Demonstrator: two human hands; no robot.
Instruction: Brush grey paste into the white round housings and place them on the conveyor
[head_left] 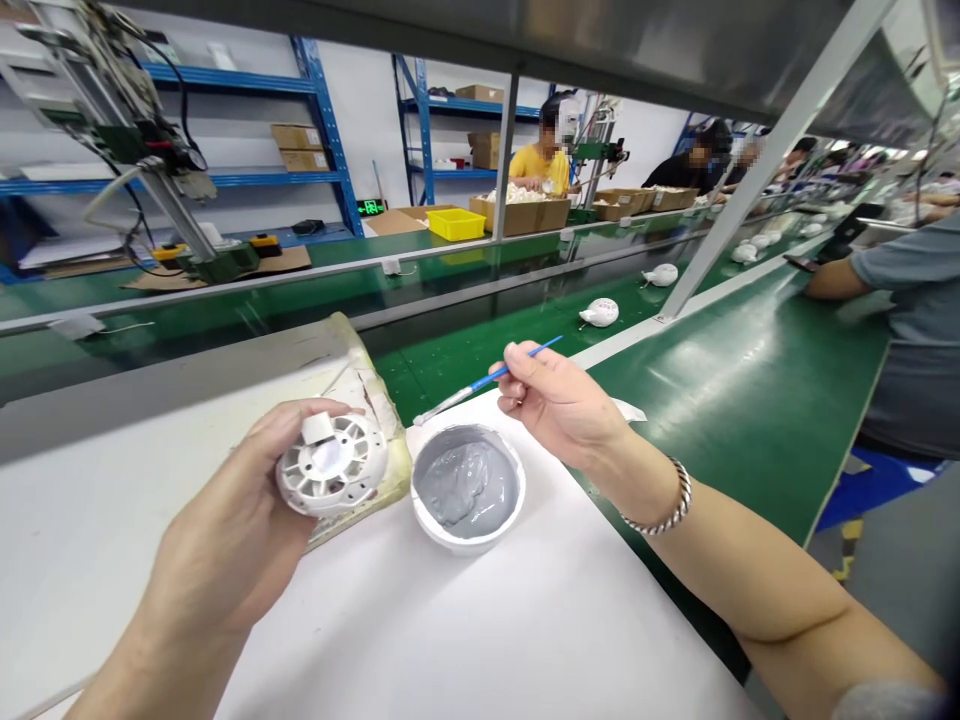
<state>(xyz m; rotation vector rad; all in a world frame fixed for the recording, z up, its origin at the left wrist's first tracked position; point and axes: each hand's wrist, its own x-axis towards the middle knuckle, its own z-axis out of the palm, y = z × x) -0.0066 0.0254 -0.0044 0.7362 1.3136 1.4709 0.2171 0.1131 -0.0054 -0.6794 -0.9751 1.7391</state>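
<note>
My left hand (232, 520) is closed around a round white plastic housing (360, 465), its slotted, spoked face turned up and a small white block standing on it. Pinched in my right hand (559, 405) is a thin blue-handled paintbrush (484, 380), its grey-coated tip pointing down and left. Just below that tip stands a white tub (466, 545) of thick grey paste (469, 485). Brush tip and paste are apart. The tub rests on a white sheet between my two hands.
A foam-edged white board (150, 410) lies at the left. Beyond runs a green conveyor (487, 340) carrying several white housings (600, 313). A slanted metal post (750, 200) rises at the right, near a co-worker's arm (840, 280). Cartons (529, 215) and a yellow bin (456, 224) stand across the line.
</note>
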